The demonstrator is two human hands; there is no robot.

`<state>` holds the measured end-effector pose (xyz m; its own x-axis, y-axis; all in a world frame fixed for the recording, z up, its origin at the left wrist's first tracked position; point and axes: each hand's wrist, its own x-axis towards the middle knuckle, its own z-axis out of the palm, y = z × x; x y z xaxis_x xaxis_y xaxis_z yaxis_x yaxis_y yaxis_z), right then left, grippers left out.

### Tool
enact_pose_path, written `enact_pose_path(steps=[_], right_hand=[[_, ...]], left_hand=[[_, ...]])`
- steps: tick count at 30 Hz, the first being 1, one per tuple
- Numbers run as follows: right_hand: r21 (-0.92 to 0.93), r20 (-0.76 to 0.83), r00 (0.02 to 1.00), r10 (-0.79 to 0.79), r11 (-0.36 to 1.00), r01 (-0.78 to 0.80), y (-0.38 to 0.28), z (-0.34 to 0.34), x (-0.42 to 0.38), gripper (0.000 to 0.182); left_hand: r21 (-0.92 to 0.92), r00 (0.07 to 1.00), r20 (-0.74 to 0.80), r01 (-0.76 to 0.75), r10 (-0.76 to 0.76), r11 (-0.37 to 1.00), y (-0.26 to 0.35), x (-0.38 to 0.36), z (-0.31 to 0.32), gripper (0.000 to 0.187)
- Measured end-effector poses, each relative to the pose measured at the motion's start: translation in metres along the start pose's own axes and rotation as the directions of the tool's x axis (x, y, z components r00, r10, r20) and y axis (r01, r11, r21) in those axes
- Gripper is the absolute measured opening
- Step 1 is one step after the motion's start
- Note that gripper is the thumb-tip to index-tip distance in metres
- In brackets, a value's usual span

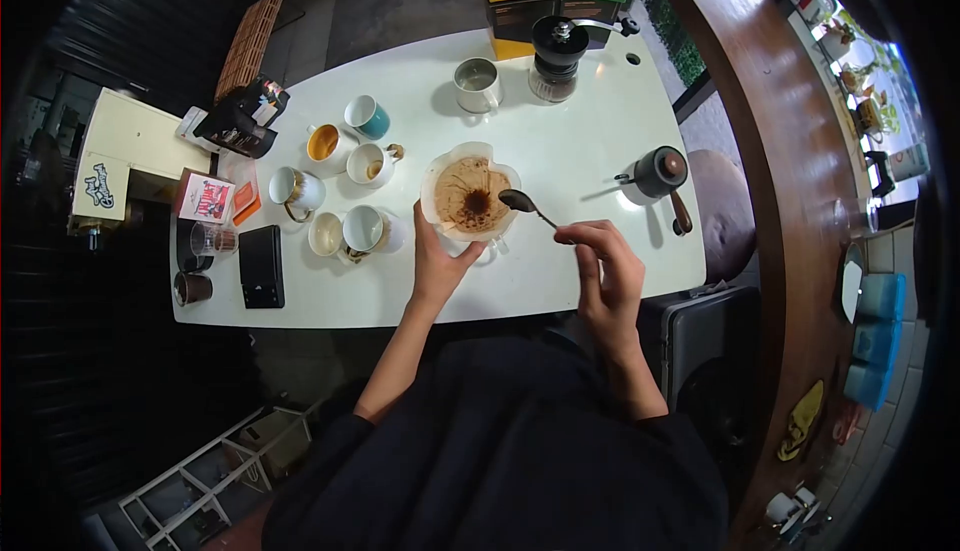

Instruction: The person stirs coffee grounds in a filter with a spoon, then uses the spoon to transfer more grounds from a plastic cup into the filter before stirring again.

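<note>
A paper filter (437, 194) with wet brown coffee grounds (473, 198) in it stands near the middle of the white table. My left hand (442, 259) is wrapped round the near left side of the filter's holder, thumb and fingers spread about it. Between the thumb and fingers of my right hand (606, 266) is the handle of a dark metal spoon (517, 201). The spoon's bowl is at the filter's right rim, above the table. What stands under the filter is mostly hidden; a clear handle shows at its lower right.
Several cups (369, 164) stand left of the filter. Behind it are a metal mug (478, 85) and a hand grinder (556, 58). A kettle (660, 172) is at the right. A black scale (262, 267), glasses (213, 240) and a black bag (237, 123) line the left side.
</note>
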<state>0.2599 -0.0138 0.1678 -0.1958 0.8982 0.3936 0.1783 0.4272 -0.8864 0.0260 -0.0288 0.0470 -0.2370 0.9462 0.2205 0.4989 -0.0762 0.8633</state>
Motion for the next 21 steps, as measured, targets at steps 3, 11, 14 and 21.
enact_pose_path(steps=[3, 11, 14, 21], right_hand=[[-0.005, 0.061, 0.998, -0.026, 1.0, 0.026, 0.011, 0.014, 0.009, 0.02], [-0.16, 0.177, 0.975, -0.135, 0.973, 0.164, 0.025, 0.044, 0.031, 0.016], [-0.221, 0.196, 0.97, -0.141, 0.958, 0.184, 0.024, 0.044, 0.036, 0.015], [-0.225, 0.223, 0.971, -0.089, 0.964, 0.14, 0.039, 0.056, 0.037, 0.013]], left_hand=[[0.05, 1.0, -0.001, 0.019, -0.019, 0.999, -0.008, -0.005, 0.009, 0.09], [0.016, 0.999, 0.036, 0.032, -0.033, 0.999, -0.018, 0.004, 0.003, 0.09], [-0.049, 0.991, 0.113, 0.08, -0.074, 0.996, -0.025, 0.011, 0.003, 0.088], [-0.165, 0.973, 0.213, 0.129, -0.092, 0.978, -0.002, 0.022, -0.006, 0.086]])
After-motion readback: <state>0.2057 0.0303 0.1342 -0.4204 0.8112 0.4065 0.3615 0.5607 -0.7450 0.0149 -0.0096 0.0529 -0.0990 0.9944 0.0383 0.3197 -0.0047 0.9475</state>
